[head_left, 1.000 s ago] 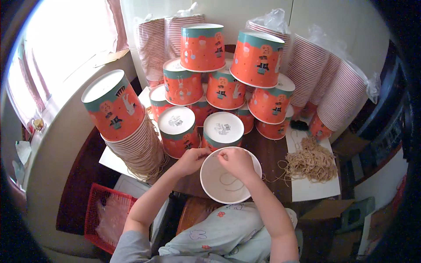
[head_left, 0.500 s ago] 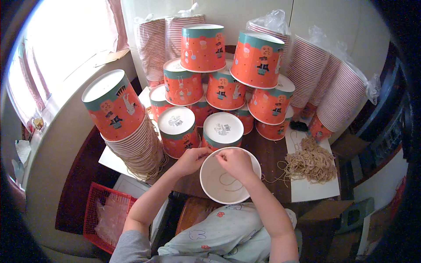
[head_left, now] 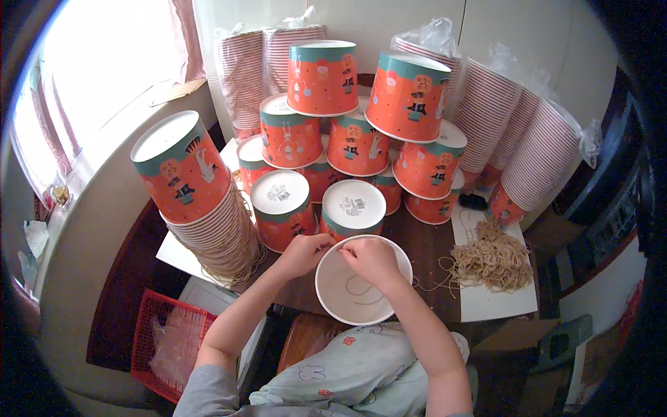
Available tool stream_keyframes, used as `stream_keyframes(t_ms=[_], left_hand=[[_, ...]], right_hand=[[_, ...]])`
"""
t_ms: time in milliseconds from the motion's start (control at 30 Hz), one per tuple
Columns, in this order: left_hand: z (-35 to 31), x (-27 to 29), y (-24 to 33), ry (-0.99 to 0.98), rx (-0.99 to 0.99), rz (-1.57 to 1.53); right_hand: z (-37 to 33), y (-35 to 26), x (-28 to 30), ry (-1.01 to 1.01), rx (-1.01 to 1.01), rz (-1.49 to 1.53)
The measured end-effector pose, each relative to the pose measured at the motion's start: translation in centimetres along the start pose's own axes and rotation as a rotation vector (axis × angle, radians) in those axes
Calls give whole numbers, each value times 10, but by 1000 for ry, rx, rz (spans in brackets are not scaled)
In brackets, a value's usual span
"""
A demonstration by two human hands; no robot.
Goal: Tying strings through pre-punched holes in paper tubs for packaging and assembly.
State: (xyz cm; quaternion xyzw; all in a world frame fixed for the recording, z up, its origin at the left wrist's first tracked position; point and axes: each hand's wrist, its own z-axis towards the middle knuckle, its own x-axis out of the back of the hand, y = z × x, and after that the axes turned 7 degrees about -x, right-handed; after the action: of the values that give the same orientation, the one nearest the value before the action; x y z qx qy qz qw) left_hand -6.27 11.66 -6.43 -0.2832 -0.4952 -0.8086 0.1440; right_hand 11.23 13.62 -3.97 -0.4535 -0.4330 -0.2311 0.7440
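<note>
The cup point(head_left: 340, 295) is in front of me, just above my knees point(head_left: 333, 361), its open mouth turned toward my eyes. My right hand point(head_left: 372, 258) reaches over this mouth, with the fingers bent and close together near the far rim. My left hand point(head_left: 303, 256) is at the upper left of the same rim, fingers curled, tips brought near to it. Whether the tips pinch the rim, a cord end or nothing, I cannot tell: they are too small, and my right hand covers part of the place. Inside the cup lies a loop of cord point(head_left: 367, 304); its upper part is hidden under my right hand. Farther, an upturned cup point(head_left: 353, 203) stands just behind my hands, its lower side hidden. To the right is the cord pile point(head_left: 492, 263), where single strands are hard to separate.
</note>
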Motion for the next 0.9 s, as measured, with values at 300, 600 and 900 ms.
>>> stream_keyframes(t_ms=[300, 600, 900], left_hand=[[-21, 8, -6, 49, 250, -355], [-64, -10, 48, 111, 350, -363], [-75, -24, 64, 117, 446, -737]], right_hand=[[0, -14, 23, -64, 29, -44], [-13, -18, 17, -148, 156, -12], [-19, -17, 9, -259, 82, 74]])
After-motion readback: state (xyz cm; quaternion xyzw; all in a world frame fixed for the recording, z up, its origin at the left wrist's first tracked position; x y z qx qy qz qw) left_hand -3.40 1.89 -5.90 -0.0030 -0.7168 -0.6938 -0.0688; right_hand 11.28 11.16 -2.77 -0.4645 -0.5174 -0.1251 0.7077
